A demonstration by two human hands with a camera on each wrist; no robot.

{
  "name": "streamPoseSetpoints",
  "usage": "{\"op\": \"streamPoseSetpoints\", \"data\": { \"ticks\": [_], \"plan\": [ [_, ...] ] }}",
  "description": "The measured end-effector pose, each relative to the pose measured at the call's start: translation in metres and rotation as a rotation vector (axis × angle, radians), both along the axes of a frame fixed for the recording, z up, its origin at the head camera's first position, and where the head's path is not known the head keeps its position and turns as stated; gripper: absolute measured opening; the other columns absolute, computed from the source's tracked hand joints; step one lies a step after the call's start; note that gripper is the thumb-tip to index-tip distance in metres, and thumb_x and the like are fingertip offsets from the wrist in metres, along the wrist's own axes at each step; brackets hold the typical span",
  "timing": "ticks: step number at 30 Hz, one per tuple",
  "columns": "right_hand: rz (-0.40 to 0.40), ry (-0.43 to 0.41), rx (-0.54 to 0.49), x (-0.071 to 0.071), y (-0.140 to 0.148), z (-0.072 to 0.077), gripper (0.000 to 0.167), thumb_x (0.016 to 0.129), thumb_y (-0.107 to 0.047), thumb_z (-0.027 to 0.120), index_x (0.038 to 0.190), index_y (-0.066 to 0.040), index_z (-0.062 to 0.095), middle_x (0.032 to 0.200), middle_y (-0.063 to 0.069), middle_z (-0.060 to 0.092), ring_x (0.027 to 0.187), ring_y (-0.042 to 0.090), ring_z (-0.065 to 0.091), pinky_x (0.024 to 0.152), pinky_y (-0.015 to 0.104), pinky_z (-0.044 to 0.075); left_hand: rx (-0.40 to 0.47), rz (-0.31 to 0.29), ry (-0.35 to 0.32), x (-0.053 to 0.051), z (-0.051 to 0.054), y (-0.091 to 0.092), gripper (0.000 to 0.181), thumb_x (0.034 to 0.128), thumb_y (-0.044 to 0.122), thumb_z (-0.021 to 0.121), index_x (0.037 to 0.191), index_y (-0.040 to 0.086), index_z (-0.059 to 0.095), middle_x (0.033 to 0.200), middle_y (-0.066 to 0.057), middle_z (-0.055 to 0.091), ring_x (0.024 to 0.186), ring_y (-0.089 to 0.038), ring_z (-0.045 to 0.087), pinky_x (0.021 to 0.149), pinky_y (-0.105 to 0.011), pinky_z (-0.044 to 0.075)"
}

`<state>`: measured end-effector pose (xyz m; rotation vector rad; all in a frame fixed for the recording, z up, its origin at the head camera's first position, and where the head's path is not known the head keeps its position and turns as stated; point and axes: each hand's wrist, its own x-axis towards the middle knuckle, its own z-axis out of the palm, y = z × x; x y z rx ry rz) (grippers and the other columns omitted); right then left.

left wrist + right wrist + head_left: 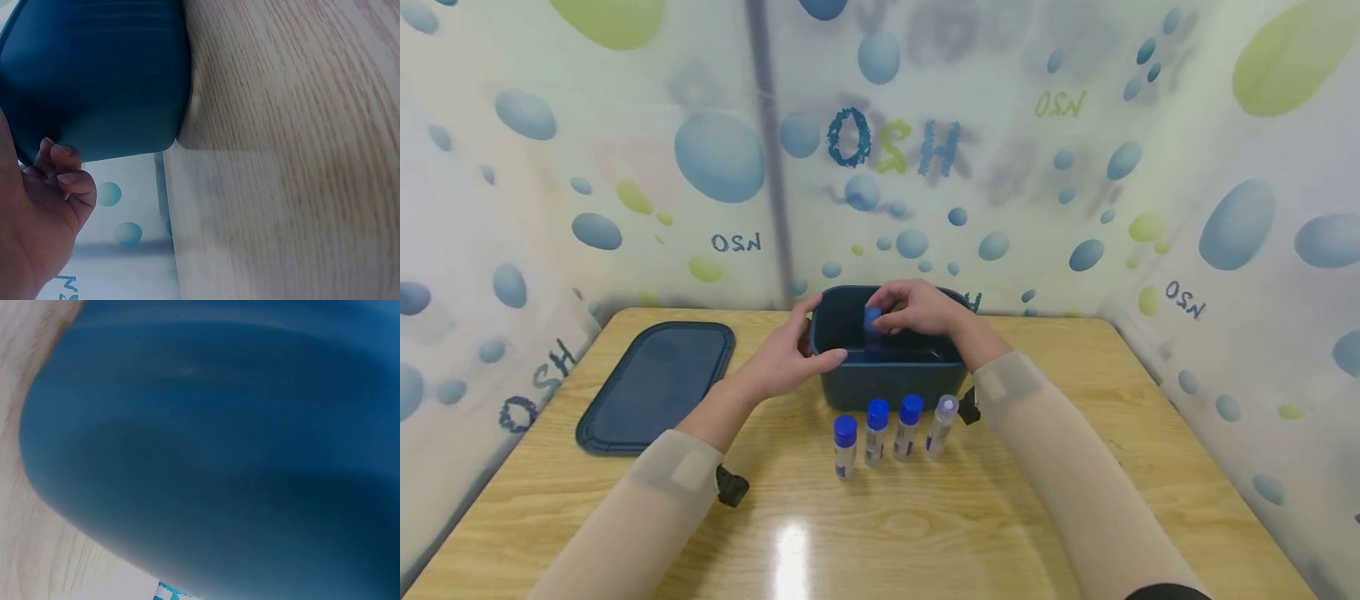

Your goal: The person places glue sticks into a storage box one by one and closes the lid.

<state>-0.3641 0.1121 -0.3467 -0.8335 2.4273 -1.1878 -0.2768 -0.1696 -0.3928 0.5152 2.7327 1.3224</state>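
A dark blue plastic bin (891, 385) stands open-topped at the table's back. My left hand (786, 350) holds its left end, thumb by the front rim; the left wrist view shows curled fingers (78, 181) at the bin wall. Over the opening, my right hand (917, 308) pinches the blue cap of a glue stick (872, 318), whose lower part is inside the bin. In front stand several upright glue sticks, three with blue caps (877, 412) and one with a clear whitish top (942, 425). The bin wall (187, 450) fills the right wrist view, hiding the right hand there.
A dark blue lid (658, 387) lies flat on the wooden table (790, 508) to the left of the bin. Behind and at both sides hangs a white curtain (1000, 167) printed with blue and green drops.
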Motion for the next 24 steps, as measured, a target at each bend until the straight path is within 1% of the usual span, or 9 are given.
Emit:
{"op": "streamPoseSetpoints", "data": {
  "ticks": [1,3,9,11,13,20,24],
  "plan": [
    [0.002,0.003,0.001,0.0005,-0.001,0.0003,0.036,0.103,-0.017,0.077,0.136,-0.004,0.07,0.123,0.015,0.076,0.099,0.024,0.077,0.093,0.041,0.065,0.0,0.0,0.001,-0.0002,0.0001,-0.0004,0.104,0.1017,0.053,0.075,0.177,0.022,0.01,0.097,-0.01,0.055,0.088,-0.026,0.054,0.078,-0.04,0.046],
    [0.002,0.002,-0.006,0.0015,-0.0028,0.0008,0.036,0.103,-0.017,0.077,0.136,-0.004,0.07,0.122,0.014,0.076,0.1,0.024,0.078,0.092,0.039,0.065,-0.004,0.004,0.004,-0.0003,0.0002,-0.0014,0.104,0.102,0.053,0.075,0.177,0.022,0.01,0.098,-0.011,0.056,0.089,-0.026,0.054,0.078,-0.04,0.047],
    [-0.008,-0.004,-0.035,0.0022,-0.0033,-0.0026,0.033,0.104,-0.013,0.076,0.135,-0.004,0.071,0.12,0.016,0.076,0.099,0.025,0.079,0.097,0.048,0.064,-0.013,0.0,0.016,-0.0003,-0.0017,-0.0005,0.105,0.1019,0.055,0.074,0.177,0.019,0.011,0.099,-0.011,0.056,0.089,-0.025,0.054,0.077,-0.038,0.048],
    [-0.007,-0.007,-0.043,0.0019,-0.0037,-0.0043,0.033,0.105,-0.012,0.075,0.136,-0.004,0.071,0.121,0.016,0.076,0.101,0.026,0.079,0.098,0.05,0.064,-0.011,-0.004,0.013,0.0001,-0.0018,0.0002,0.105,0.1022,0.055,0.074,0.177,0.019,0.01,0.099,-0.01,0.056,0.089,-0.025,0.054,0.077,-0.038,0.047],
    [-0.002,-0.004,-0.044,0.0012,-0.0049,-0.0056,0.034,0.105,-0.013,0.075,0.137,-0.005,0.071,0.122,0.016,0.076,0.102,0.026,0.079,0.098,0.048,0.064,-0.008,-0.003,0.011,0.0006,-0.0017,0.0003,0.104,0.1025,0.054,0.074,0.177,0.019,0.01,0.098,-0.01,0.056,0.089,-0.025,0.054,0.077,-0.039,0.047],
    [-0.018,0.016,-0.02,0.0006,-0.0073,-0.0062,0.035,0.106,-0.016,0.075,0.14,-0.01,0.072,0.122,0.013,0.077,0.102,0.025,0.079,0.093,0.043,0.065,-0.009,-0.001,0.016,0.0006,-0.0015,0.0004,0.104,0.1028,0.053,0.074,0.178,0.02,0.01,0.1,-0.012,0.057,0.091,-0.026,0.054,0.078,-0.039,0.047],
    [-0.017,0.037,0.016,0.0008,-0.0065,-0.0059,0.036,0.107,-0.02,0.075,0.142,-0.015,0.072,0.121,0.01,0.077,0.098,0.023,0.079,0.086,0.041,0.066,-0.012,-0.003,0.02,-0.0002,-0.0024,0.0009,0.104,0.1029,0.054,0.073,0.177,0.02,0.01,0.101,-0.012,0.058,0.092,-0.026,0.055,0.079,-0.039,0.047]
  ]
}}
